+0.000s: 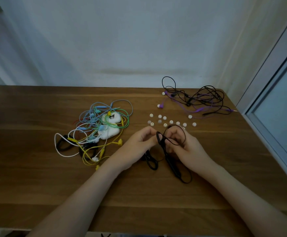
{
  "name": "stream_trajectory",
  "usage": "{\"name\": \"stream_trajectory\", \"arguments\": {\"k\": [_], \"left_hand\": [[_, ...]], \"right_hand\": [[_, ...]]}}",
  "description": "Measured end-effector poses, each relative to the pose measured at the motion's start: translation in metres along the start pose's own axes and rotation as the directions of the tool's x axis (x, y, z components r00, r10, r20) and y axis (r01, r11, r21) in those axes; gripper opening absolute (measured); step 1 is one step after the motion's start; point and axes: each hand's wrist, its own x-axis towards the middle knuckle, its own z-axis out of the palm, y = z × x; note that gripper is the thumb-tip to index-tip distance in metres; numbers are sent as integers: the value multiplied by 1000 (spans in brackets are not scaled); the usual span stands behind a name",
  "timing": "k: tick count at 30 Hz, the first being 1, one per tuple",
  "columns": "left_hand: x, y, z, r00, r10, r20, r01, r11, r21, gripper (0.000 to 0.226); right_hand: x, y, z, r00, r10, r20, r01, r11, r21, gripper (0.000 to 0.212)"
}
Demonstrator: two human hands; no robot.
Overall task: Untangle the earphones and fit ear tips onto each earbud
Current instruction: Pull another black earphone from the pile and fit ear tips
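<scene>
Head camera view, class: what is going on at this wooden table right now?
A person's left hand and right hand pinch the loops of a tangled black earphone cable above the brown wooden table. Small white ear tips lie scattered just beyond the hands. A multicoloured heap of earphones lies on the left, a purple-and-black tangle far right.

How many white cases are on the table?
2: far case and near case, both in the left cable tangle, wires crossing them. More could be hidden.

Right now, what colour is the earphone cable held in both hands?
Black cable, seen in the head view.
</scene>
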Motion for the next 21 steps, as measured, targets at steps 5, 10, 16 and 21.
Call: {"name": "stream_trajectory", "arguments": {"k": [5,10,16,21], "left_hand": [[1,-4,-4,999,-34,14,35,997,-62,12],[0,-6,-3,996,41,83,-42,999,2,21],[1,-6,-3,998,18,66,-22,998,53,23],[2,-3,-4,999,-1,47,2,1000,-10,32]], "right_hand": [[3,-2,0,997,79,-15,-76,987,144,10],[4,-3,-1,994,98,39,-105,961,254,9],[3,-8,-5,985,106,-134,-58,945,322,33],[4,-10,-7,962,138,-235,-56,943,327,16]]}}
